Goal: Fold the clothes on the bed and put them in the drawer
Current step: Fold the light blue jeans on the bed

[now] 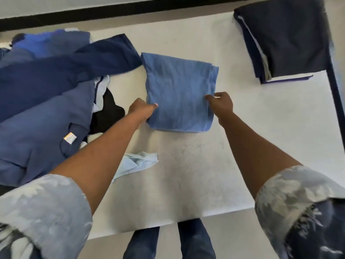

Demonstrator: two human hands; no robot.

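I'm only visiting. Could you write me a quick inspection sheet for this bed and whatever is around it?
Surface: white bed, textured cover.
Job's things: light blue garment folded flat at centre; unfolded clothes pile on the left; folded navy stack far right.
Clutter: pale blue cloth crumpled by the pile's near side.
Grippers: left hand grips the garment's left edge; right hand pinches its right edge.
Cables: nothing seen.
Surroundings: grey floor; the person's legs at the bed's near edge.
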